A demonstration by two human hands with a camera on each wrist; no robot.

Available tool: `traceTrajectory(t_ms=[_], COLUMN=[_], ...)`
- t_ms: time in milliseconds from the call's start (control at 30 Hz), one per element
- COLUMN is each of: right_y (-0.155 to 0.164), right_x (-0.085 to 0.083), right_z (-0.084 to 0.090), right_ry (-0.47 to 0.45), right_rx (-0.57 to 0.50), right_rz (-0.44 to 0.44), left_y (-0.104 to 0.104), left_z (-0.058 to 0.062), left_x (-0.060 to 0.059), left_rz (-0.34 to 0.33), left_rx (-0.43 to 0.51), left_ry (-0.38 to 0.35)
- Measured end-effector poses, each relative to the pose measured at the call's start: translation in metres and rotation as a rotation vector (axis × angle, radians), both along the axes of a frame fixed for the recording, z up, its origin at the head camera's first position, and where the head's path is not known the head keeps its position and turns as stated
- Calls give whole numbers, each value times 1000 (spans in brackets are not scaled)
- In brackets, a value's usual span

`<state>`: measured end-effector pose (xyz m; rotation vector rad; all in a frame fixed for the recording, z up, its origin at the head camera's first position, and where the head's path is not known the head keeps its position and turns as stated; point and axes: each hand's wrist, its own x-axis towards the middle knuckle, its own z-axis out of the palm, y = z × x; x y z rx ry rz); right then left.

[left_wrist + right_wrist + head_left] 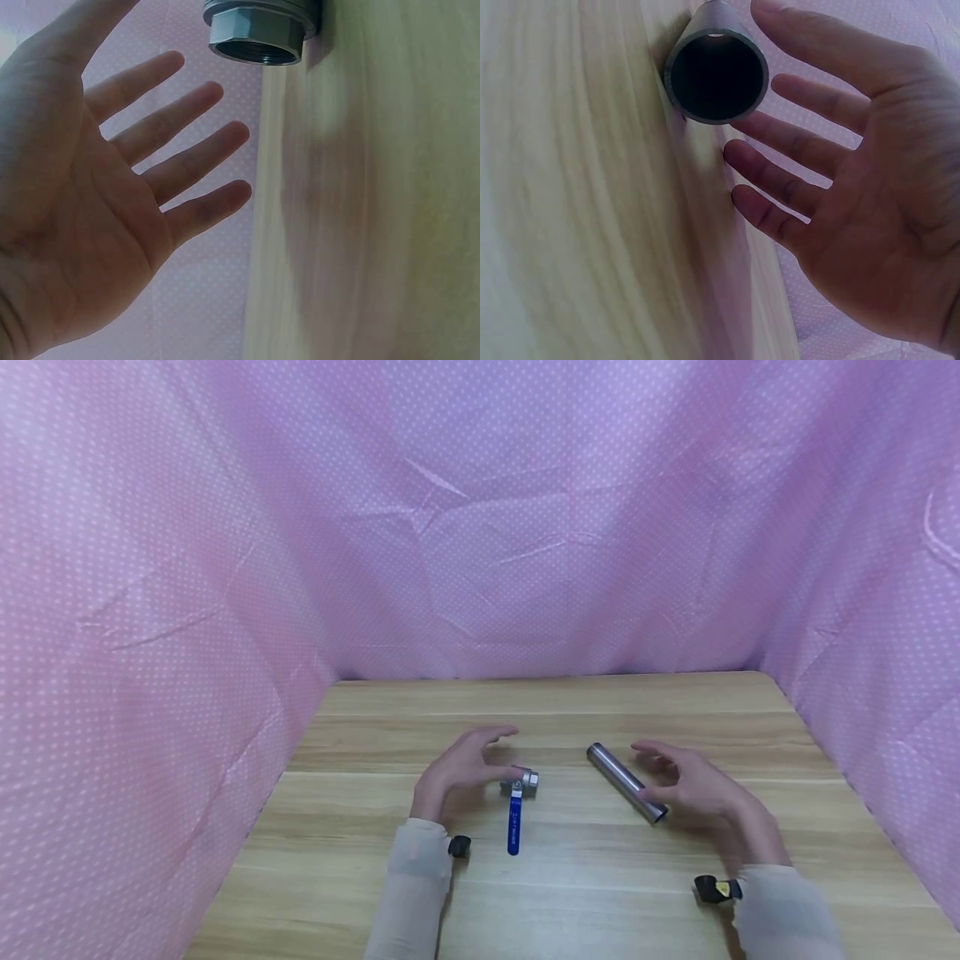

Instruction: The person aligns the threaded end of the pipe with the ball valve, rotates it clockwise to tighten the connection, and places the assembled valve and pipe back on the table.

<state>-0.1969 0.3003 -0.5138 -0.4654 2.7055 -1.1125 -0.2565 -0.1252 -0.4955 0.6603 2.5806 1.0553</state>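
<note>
A ball valve [530, 782] with a long blue lever handle [513, 827] lies on the table, the handle pointing toward me. My left hand [467, 768] hovers at its left, fingers spread; in the head view the thumb overlaps the valve body. The left wrist view shows the valve's threaded hex end [255, 34] beyond the open palm. To the right, a bare metal pipe [622, 779] lies slantwise. My right hand [693, 781] is close to its right side, fingers loosely bent, thumb near the pipe's lower end. The right wrist view looks into the pipe's hollow end [716, 116].
The wooden table [570, 893] carries both metal parts. Pink dotted cloth [525, 568] hangs behind it and along both sides. A small black camera sits on each wrist, the left one [460, 847] and the right one [712, 889] close above the tabletop.
</note>
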Motion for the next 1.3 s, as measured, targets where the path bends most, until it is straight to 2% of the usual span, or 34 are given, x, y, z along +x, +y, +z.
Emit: traceTrajectory(t_ms=[267, 500, 933, 1300], right_y=[-8, -11, -13, -15], right_x=[-1, -3, -6, -5], right_z=[0, -4, -7, -6], right_ry=[-58, -57, -14, -58], right_rx=[-16, -4, -29, -29], right_rz=[22, 33, 105, 85], left_y=[-2, -2, -2, -1], left_z=[-2, -2, -7, -10], left_x=[0, 1, 0, -1], left_rz=[-35, -75, -88, -115], left_rx=[36, 49, 74, 28], left_ry=[-85, -170, -203, -197])
